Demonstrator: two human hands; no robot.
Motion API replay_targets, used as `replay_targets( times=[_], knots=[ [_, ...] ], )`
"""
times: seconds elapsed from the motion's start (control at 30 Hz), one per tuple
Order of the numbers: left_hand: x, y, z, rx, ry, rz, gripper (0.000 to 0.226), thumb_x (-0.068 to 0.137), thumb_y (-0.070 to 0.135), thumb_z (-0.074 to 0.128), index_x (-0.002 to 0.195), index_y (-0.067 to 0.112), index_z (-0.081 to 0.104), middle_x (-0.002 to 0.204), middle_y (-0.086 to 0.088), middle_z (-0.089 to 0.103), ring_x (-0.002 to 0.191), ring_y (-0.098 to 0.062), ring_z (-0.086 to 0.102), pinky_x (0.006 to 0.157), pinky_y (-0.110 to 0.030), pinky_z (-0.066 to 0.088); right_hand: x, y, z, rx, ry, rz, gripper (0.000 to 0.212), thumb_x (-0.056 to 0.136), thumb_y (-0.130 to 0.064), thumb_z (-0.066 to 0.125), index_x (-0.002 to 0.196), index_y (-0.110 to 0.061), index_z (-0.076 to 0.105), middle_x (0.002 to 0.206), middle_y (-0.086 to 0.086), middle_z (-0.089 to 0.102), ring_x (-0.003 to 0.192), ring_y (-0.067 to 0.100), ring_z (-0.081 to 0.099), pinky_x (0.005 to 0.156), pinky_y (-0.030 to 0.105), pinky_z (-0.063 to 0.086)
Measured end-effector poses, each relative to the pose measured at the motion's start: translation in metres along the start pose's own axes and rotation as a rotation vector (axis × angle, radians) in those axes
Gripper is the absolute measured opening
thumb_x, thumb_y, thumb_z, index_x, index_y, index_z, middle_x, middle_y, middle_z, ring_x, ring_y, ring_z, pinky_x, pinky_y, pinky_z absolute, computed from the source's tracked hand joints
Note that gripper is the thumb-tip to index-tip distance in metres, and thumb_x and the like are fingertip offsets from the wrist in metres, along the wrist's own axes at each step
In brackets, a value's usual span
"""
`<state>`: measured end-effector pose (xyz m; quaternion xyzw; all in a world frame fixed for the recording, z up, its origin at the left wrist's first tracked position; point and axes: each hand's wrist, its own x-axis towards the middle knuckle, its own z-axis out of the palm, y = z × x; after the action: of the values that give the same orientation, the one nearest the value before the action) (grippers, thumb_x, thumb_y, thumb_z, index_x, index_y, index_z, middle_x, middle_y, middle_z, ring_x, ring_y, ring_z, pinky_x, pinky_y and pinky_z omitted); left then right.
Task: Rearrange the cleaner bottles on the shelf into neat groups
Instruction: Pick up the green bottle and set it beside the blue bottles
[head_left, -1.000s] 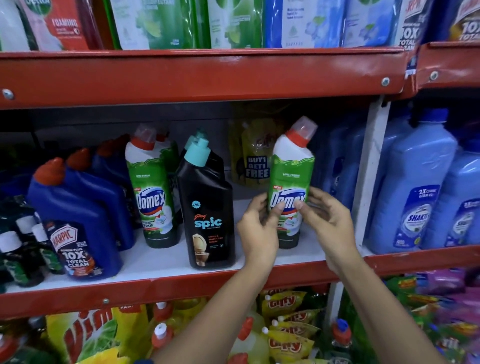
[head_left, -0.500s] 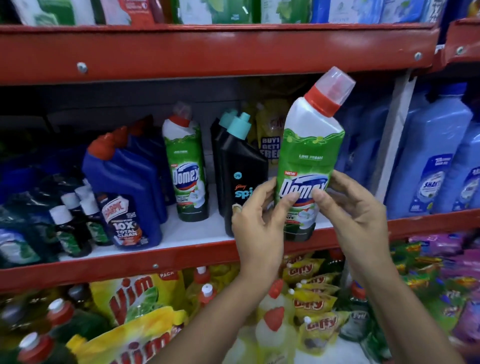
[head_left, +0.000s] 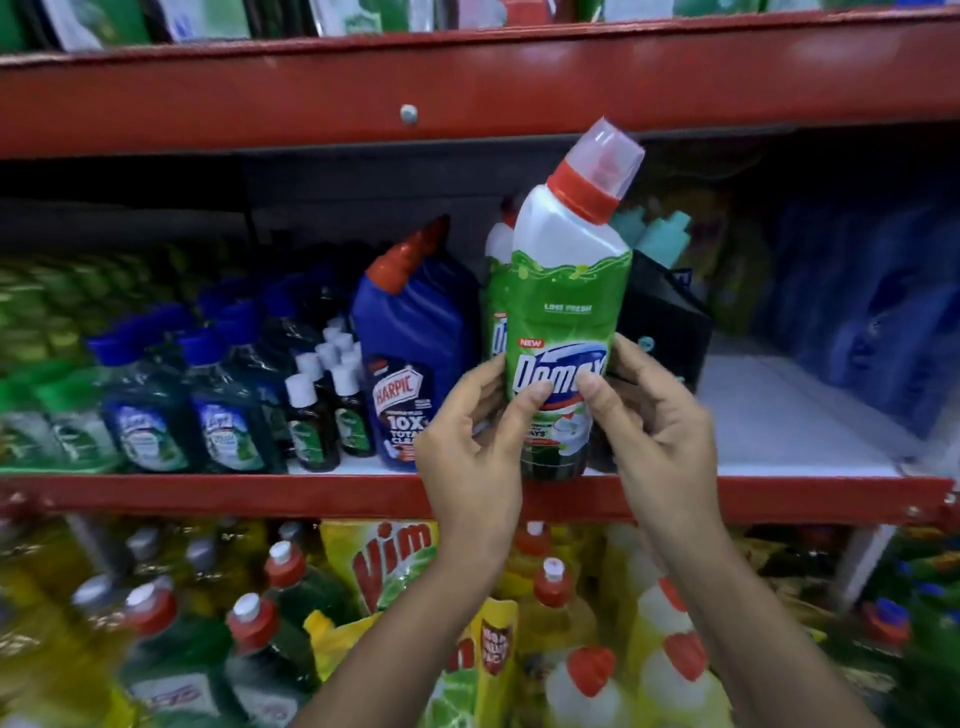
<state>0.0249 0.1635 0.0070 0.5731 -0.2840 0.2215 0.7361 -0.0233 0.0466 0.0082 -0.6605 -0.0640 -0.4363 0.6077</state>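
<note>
I hold a green-and-white Domex bottle (head_left: 563, 291) with a red cap in both hands, lifted in front of the middle shelf. My left hand (head_left: 470, 447) grips its lower left side and my right hand (head_left: 654, 431) its lower right side. Right behind it stands a second Domex bottle (head_left: 496, 306), mostly hidden. A blue Harpic bottle (head_left: 413, 353) stands just left of that. A black Spic bottle (head_left: 665, 327) with a teal cap stands right of the held bottle, partly covered by my right hand.
The red shelf edge (head_left: 260, 493) runs under the bottles. Small dark green bottles (head_left: 317, 410) and blue-capped bottles (head_left: 150, 410) fill the left. Bare white shelf board (head_left: 779, 415) lies at the right. An upper red shelf beam (head_left: 311, 98) hangs close above. Vim packs (head_left: 395, 561) sit below.
The Domex bottle has been lifted off the right part of the shelf and carried left, now in front of the other Domex bottle. The view has swung left with it.
</note>
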Motion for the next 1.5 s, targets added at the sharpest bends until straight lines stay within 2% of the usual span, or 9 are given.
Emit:
replay_targets(
  times=[0.1, 0.5, 0.8, 0.97, 1.07, 1.13, 1.2, 1.37, 1.5],
  knots=[
    [0.008, -0.012, -0.008, 0.025, 0.014, -0.006, 0.034, 0.085, 0.023, 0.072, 0.117, 0.013, 0.068, 0.106, 0.013, 0.074, 0.098, 0.0, 0.07, 0.08, -0.015, 0.056, 0.004, 0.013, 0.016, -0.02, 0.003, 0.015, 0.047, 0.093, -0.029, 0.063, 0.139, -0.018, 0.057, 0.13, 0.004, 0.069, 0.121, 0.022, 0.065, 0.099, 0.054, 0.053],
    [0.031, -0.05, -0.006, 0.081, -0.015, -0.107, 0.031, 0.089, 0.021, 0.069, 0.119, 0.015, 0.066, 0.104, 0.012, 0.074, 0.098, 0.002, 0.07, 0.083, -0.016, 0.056, 0.023, 0.05, 0.035, -0.076, 0.042, 0.047, 0.043, 0.096, -0.024, 0.061, 0.138, -0.017, 0.058, 0.129, -0.004, 0.07, 0.118, 0.007, 0.066, 0.1, 0.035, 0.055],
    [0.032, -0.055, -0.005, 0.068, -0.045, -0.161, 0.032, 0.087, 0.022, 0.071, 0.119, 0.017, 0.067, 0.102, 0.016, 0.072, 0.098, 0.005, 0.069, 0.083, -0.013, 0.055, 0.024, 0.056, 0.036, -0.04, 0.03, 0.123, 0.049, 0.095, -0.029, 0.058, 0.142, -0.018, 0.054, 0.134, -0.002, 0.066, 0.126, 0.014, 0.061, 0.107, 0.047, 0.048],
    [0.033, -0.048, -0.011, 0.032, -0.154, -0.226, 0.044, 0.088, 0.016, 0.07, 0.131, 0.012, 0.059, 0.114, 0.009, 0.071, 0.106, 0.003, 0.067, 0.091, -0.016, 0.053, 0.021, 0.049, 0.039, -0.167, 0.016, 0.108, 0.053, 0.097, -0.018, 0.06, 0.148, -0.016, 0.044, 0.14, -0.005, 0.061, 0.126, 0.002, 0.058, 0.108, 0.035, 0.048],
    [0.027, -0.041, -0.021, 0.031, -0.138, -0.236, 0.051, 0.087, 0.022, 0.072, 0.135, 0.014, 0.055, 0.116, 0.014, 0.067, 0.111, 0.004, 0.063, 0.09, -0.013, 0.053, 0.011, 0.042, 0.047, -0.331, 0.134, -0.035, 0.049, 0.096, -0.019, 0.062, 0.144, -0.016, 0.048, 0.135, -0.012, 0.056, 0.126, -0.006, 0.051, 0.104, 0.019, 0.044],
    [0.025, -0.036, -0.033, 0.098, -0.086, -0.149, 0.041, 0.087, 0.024, 0.072, 0.126, 0.016, 0.063, 0.106, 0.023, 0.067, 0.105, 0.006, 0.065, 0.082, -0.009, 0.053, 0.001, 0.039, 0.057, -0.396, 0.219, -0.152, 0.042, 0.096, -0.016, 0.062, 0.137, -0.015, 0.054, 0.126, -0.011, 0.057, 0.12, -0.008, 0.052, 0.097, 0.01, 0.042],
    [0.026, -0.032, -0.046, 0.143, -0.007, -0.058, 0.023, 0.088, 0.021, 0.07, 0.111, 0.018, 0.07, 0.093, 0.021, 0.072, 0.095, 0.004, 0.069, 0.075, -0.008, 0.052, -0.009, 0.037, 0.07, -0.363, 0.208, -0.175, 0.036, 0.096, -0.014, 0.062, 0.132, -0.017, 0.058, 0.123, -0.006, 0.059, 0.118, 0.0, 0.057, 0.096, 0.015, 0.046],
    [0.032, -0.037, -0.08, 0.227, 0.13, -0.008, 0.021, 0.093, 0.018, 0.065, 0.114, 0.016, 0.065, 0.108, 0.001, 0.068, 0.104, -0.007, 0.065, 0.087, -0.02, 0.055, -0.023, 0.04, 0.101, -0.222, 0.041, 0.015, 0.038, 0.098, -0.022, 0.058, 0.131, -0.04, 0.051, 0.13, -0.015, 0.06, 0.121, -0.009, 0.055, 0.093, 0.007, 0.046],
    [0.033, -0.044, -0.095, 0.31, 0.099, -0.077, 0.033, 0.098, 0.026, 0.056, 0.129, 0.017, 0.053, 0.127, 0.002, 0.057, 0.119, -0.006, 0.055, 0.102, -0.03, 0.048, -0.021, 0.053, 0.11, -0.188, -0.025, 0.156, 0.048, 0.099, -0.025, 0.055, 0.146, -0.028, 0.043, 0.144, -0.011, 0.054, 0.13, -0.003, 0.052, 0.101, 0.011, 0.045]
  ],
)
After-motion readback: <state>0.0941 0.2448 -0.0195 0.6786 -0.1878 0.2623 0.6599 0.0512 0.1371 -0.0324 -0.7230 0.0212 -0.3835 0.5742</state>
